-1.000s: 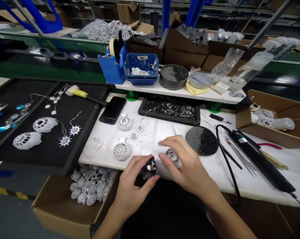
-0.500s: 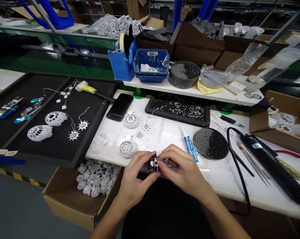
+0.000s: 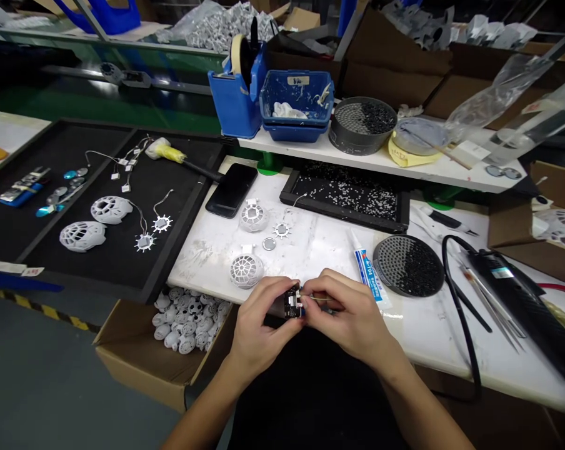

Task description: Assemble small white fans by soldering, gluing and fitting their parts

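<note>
My left hand (image 3: pixel 259 325) grips a small black circuit board (image 3: pixel 291 302) by its edges, thumb below and fingers above, over the front edge of the bench. White connectors show on the board's face. Closed in a pinch at the board's right side, my right hand (image 3: pixel 350 312) holds a thin cable (image 3: pixel 320 298); its tip by the board is mostly covered by the fingers. Just beyond my hands lie a white lattice shell (image 3: pixel 246 270), a second shell (image 3: pixel 253 215), a round silver disc (image 3: pixel 269 244) and a star-shaped part with a wire (image 3: pixel 282 230).
A glue tube (image 3: pixel 370 272) and a round dish of black bits (image 3: pixel 408 265) lie to the right, near tweezers (image 3: pixel 493 300) and a black corded tool (image 3: pixel 530 319). Left are a phone (image 3: pixel 232 190) and a black tray (image 3: pixel 170 250). A cardboard box (image 3: pixel 142 369) of shells stands below.
The view has shifted slightly, so the bench appears moved. The board is turned a little more toward me, and the cable in my right fingers now shows. Both hands keep their hold.
</note>
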Available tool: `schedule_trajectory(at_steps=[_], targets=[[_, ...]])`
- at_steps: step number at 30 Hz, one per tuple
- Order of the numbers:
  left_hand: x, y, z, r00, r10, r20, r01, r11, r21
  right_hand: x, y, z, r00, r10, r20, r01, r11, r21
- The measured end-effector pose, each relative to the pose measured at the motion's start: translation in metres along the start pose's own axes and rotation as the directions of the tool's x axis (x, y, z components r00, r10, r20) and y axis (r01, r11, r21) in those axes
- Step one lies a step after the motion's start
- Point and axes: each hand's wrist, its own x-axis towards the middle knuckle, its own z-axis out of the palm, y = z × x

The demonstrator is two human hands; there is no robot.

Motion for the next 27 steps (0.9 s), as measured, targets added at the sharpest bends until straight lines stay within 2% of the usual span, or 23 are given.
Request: schedule_trajectory(at_steps=[5,9,12,15,18,20,22,24,26,27], targets=[[0.000,0.000,0.006,0.999,0.003,-0.043,-0.002,1.000,0.020,0.000,-0.001,0.000,1.000,-0.024,-0.005,0.024,0.999,-0.034],[-0.004,0.009,0.004,0.996,0.044,-0.073,-0.039,0.997,0.066,-0.002,-0.001,-0.002,0.999,-0.037,-0.012,0.036,0.999,-0.040],[-0.003,0.019,-0.016,0.986,0.115,-0.122,-0.090,0.976,0.196,-0.002,-0.001,0.000,0.998,-0.061,-0.033,0.059,0.995,-0.075],[0.011,0.019,-0.052,0.965,0.171,-0.199,-0.059,0.882,0.468,0.001,-0.006,0.004,0.994,-0.095,-0.060,0.086,0.986,-0.146],[0.033,0.002,-0.088,0.968,0.098,-0.231,0.093,0.715,0.693,0.001,-0.014,0.000,0.995,-0.101,-0.022,0.092,0.962,-0.256],[0.047,-0.013,-0.104,0.984,0.031,-0.177,0.120,0.622,0.774,-0.003,-0.019,-0.011,0.998,-0.058,0.038,0.068,0.921,-0.384],[0.056,-0.026,-0.114,0.995,-0.046,-0.092,0.102,0.566,0.818,-0.010,-0.020,-0.026,0.994,0.005,0.108,0.051,0.860,-0.508],[0.059,-0.030,-0.119,0.994,-0.104,-0.031,0.083,0.546,0.834,-0.018,-0.016,-0.037,0.983,0.070,0.171,0.041,0.820,-0.571],[0.057,-0.023,-0.119,0.996,-0.087,-0.033,0.076,0.552,0.831,-0.024,-0.009,-0.042,0.980,0.093,0.175,0.028,0.807,-0.590],[0.054,-0.017,-0.117,0.997,-0.042,-0.065,0.077,0.565,0.822,-0.026,-0.005,-0.041,0.985,0.095,0.145,0.012,0.798,-0.603]])
